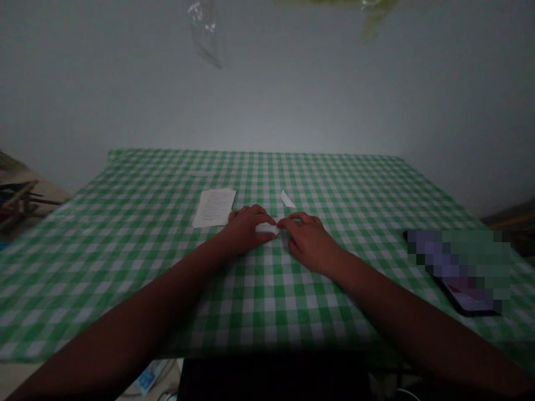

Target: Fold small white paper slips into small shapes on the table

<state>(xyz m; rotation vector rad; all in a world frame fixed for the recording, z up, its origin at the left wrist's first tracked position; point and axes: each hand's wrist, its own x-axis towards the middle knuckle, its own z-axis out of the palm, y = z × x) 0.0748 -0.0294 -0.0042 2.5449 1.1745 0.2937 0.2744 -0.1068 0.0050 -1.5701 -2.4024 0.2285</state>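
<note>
A small folded piece of white paper (pixel 266 228) lies on the checked tablecloth between my hands. My left hand (pixel 249 227) is closed on its left part, thumb at the near edge and fingers along the far side. At the paper's right end, the fingertips of my right hand (pixel 307 236) press close to the left fingertips. Part of the paper is hidden under the fingers. Left of my left hand rests a stack of printed paper sheets (pixel 214 207). Just beyond my hands is a narrow folded paper strip (pixel 287 199).
The green and white checked tablecloth (pixel 276 312) covers the table up to a pale wall (pixel 267 100). A phone (pixel 455 273), partly blurred out, lies at the right. Another pale paper scrap (pixel 203 174) is at the back left. Clear plastic (pixel 204 28) hangs on the wall.
</note>
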